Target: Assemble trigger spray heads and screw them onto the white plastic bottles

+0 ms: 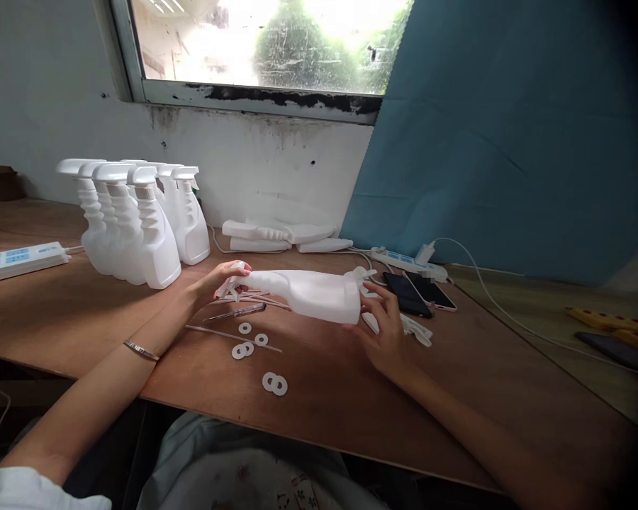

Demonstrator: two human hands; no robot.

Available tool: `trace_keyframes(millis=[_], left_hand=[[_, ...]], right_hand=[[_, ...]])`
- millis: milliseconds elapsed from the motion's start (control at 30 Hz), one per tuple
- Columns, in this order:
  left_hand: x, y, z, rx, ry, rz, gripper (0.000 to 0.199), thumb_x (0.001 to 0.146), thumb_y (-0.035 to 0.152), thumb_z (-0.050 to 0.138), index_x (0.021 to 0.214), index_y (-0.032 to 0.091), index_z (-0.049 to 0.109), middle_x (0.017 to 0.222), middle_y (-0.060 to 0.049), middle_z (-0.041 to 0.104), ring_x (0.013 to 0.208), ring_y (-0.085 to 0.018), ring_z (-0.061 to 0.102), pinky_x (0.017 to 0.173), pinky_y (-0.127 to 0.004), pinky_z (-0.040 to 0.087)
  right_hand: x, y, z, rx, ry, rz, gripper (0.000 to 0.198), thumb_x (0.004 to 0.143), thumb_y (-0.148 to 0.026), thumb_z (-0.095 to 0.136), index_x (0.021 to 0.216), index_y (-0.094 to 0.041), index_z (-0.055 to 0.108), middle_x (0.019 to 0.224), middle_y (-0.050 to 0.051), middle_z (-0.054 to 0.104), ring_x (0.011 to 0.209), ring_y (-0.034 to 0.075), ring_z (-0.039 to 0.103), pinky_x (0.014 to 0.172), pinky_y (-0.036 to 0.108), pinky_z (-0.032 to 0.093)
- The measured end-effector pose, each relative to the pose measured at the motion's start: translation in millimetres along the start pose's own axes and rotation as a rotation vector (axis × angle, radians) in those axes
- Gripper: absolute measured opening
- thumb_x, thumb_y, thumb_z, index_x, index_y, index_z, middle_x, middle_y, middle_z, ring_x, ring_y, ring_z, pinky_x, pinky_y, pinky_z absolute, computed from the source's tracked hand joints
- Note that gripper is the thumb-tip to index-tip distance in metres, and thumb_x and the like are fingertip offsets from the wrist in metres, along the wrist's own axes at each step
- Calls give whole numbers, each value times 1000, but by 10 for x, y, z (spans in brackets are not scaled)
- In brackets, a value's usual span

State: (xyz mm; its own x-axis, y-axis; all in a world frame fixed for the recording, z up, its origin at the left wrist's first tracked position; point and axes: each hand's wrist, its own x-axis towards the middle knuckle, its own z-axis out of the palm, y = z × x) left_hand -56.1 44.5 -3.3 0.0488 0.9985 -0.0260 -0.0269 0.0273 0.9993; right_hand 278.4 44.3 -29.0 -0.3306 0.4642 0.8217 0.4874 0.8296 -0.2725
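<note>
A white plastic spray bottle [324,294] is held sideways above the table between both hands. My left hand [227,278] is closed around its white trigger head at the left end. At the other end, the fingers of my right hand [380,322] grip the bottle's base. Below the bottle lie several white ring washers [261,340], a thin white tube [217,336] and a screwdriver [239,312]. More thin tubes show partly behind the bottle. White trigger heads [419,330] lie beside my right hand, partly covered by it.
Several assembled spray bottles [157,237] stand at the back left. Bottles without heads [276,232] lie along the wall. Two phones [430,290] and a power strip [409,263] with cables sit at the right. Another power strip [21,261] is at far left.
</note>
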Motion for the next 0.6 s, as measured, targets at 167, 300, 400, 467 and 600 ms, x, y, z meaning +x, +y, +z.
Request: trace_keyframes(millis=[167, 300, 400, 467, 600], left_hand=[[-3, 6, 15, -2, 20, 2, 35, 59, 33, 67, 84, 14, 52, 68, -1, 55, 54, -13, 53, 45, -21, 40], [-80, 92, 73, 2, 13, -2, 30, 60, 32, 64, 80, 13, 54, 67, -2, 54, 57, -14, 53, 46, -22, 39], [-171, 177, 143, 12, 17, 1, 24, 61, 31, 63, 75, 13, 54, 64, -1, 53, 56, -14, 51, 46, -22, 36], [-218, 219, 175, 19, 19, 5, 21, 63, 31, 63, 72, 14, 55, 61, 0, 52, 55, -13, 49, 46, -22, 35], [-219, 217, 169, 36, 19, -6, 19, 68, 30, 64, 74, 13, 57, 63, -1, 53, 58, -14, 51, 48, -23, 39]], right_hand=[[11, 34, -8, -6, 25, -73, 43, 74, -41, 64, 112, -23, 53, 132, 13, 34, 106, 29, 50, 87, 49, 46], [-2, 38, -8, 27, -26, -130, 57, 75, -33, 64, 127, -26, 42, 142, 11, 26, 124, 33, 35, 95, 51, 41], [-13, 25, -12, 23, -25, -150, 58, 79, -25, 58, 133, -28, 35, 145, 8, 23, 130, 32, 28, 98, 52, 38], [-18, 18, -15, 17, -3, -135, 54, 81, -20, 53, 131, -29, 37, 145, 6, 24, 131, 30, 28, 98, 51, 38], [-27, 20, -8, 38, -3, -112, 44, 82, -18, 52, 124, -27, 42, 144, 7, 28, 131, 28, 29, 101, 51, 35]])
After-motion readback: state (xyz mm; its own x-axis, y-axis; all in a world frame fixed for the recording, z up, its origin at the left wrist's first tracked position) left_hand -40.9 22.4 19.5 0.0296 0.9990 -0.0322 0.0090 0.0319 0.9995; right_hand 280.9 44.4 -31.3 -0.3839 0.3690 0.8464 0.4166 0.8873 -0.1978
